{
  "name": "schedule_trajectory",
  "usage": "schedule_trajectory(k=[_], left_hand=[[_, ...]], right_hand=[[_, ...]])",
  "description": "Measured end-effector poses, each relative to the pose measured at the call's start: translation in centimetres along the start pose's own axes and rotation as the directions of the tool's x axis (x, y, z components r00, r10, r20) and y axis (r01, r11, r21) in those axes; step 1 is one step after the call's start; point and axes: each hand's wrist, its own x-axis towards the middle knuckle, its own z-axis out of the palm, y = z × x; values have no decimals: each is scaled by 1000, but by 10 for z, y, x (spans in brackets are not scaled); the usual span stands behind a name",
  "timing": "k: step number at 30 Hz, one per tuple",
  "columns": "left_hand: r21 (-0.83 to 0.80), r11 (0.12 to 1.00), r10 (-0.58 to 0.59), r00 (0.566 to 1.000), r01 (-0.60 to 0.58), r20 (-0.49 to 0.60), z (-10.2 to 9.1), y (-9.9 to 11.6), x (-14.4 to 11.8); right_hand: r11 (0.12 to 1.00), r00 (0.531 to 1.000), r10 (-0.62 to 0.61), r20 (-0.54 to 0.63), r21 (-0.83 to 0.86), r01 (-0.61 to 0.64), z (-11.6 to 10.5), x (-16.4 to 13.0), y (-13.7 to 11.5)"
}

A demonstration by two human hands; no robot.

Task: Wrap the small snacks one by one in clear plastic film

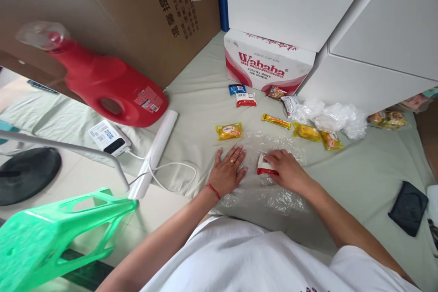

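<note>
Red-and-white packet (265, 165) lies on clear plastic sheet (270, 191), near side of Wahaha box (263, 66); right hand (287, 169) curls fingers onto it, left hand (227, 171) flat, fingers spread on the film; risk: slick film creeps, packet slides

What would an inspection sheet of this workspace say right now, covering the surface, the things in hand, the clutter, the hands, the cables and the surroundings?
Surface: pale green cloth, wrinkled.
Job's things: clear plastic sheet spread flat; red-and-white snack packet lying on it.
Clutter: yellow snack packet, orange bar, crumpled plastic bags, plastic roll, black wallet.
Hands: left hand flat on the sheet, fingers spread; right hand resting on the packet.
Cables: white cable running from the power bank.
Surroundings: red detergent bottle, Wahaha carton, cardboard box, green stool.
</note>
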Motion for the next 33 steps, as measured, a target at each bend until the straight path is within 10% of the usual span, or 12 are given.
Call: schedule_trajectory(k=[9, 13, 18, 26, 33], left_hand=[[2, 1000, 0, 1000, 0, 13, -1, 0, 1], [22, 1000, -8, 1000, 8, 5, 0, 0, 0], [4, 1000, -7, 1000, 7, 19, -2, 0, -1], [-26, 1000, 4, 1000, -4, -9, -3, -2, -1], [-46, 999, 10, 1000, -10, -17, -4, -3, -2]], right_hand=[[951, 934, 265, -242, -97, -295, -55, 98, 97], [894, 820, 350, -452, -101, -437, -65, 172, 104], [851, 810, 439, -388, -108, -513, -55, 216, 97], [977, 881, 64, -468, -150, -150, -67, 271, 56], [976, 984, -65, -166, -218, 28, -57, 335, 45]])
